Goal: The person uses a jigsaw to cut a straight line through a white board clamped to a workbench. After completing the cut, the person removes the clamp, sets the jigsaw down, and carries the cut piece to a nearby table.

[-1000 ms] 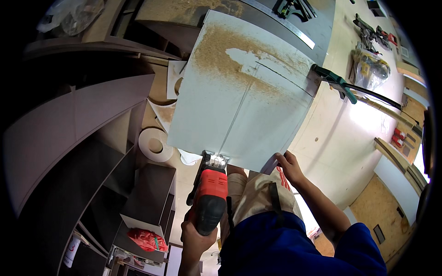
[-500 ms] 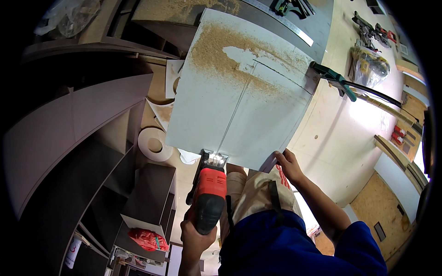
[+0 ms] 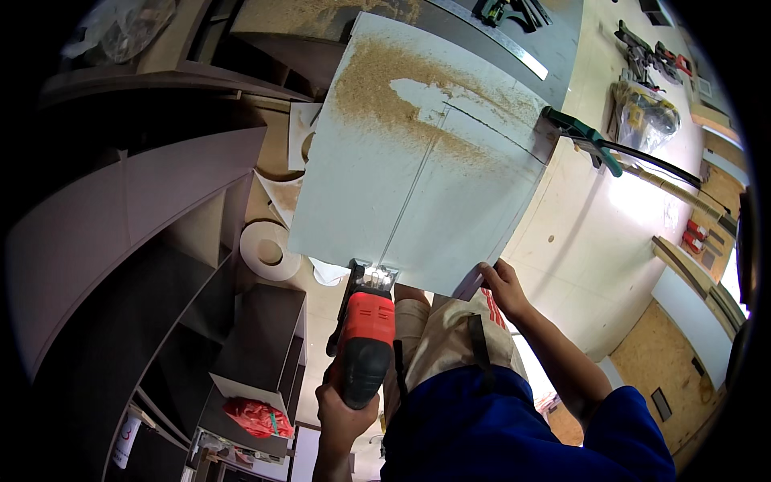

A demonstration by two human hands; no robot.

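Gripping a red-and-black jigsaw [image 3: 370,320], the left hand [image 3: 345,414] has its fingers curled round the handle, partly hidden under the tool's body. The right hand [image 3: 507,291] grasps the near right corner of a white panel [image 3: 466,209], though its underside hold is out of sight. The jigsaw stands at the panel's near edge, its lit metal shoe [image 3: 374,276] meeting the end of a thin lengthwise line [image 3: 409,193].

The step in hand looks to be lining up or starting a cut there; whether the blade has entered cannot be told. The next move would call for holding the shoe flat, steering along the line and bracing the corner against chatter.

The panel extends away from the person's lap. Tan sawdust [image 3: 373,84] coats its far part around a bare white patch, and a dark slit [image 3: 494,128] runs from near that patch toward the right edge. Whether the lengthwise line is drawn or cut is unclear.

A green clamp [image 3: 582,135] sits at the panel's far right. Beyond the far edge, a metal ruler [image 3: 490,36] lies on a grey surface [image 3: 562,56]; left of the panel is a ring-shaped offcut [image 3: 255,261].
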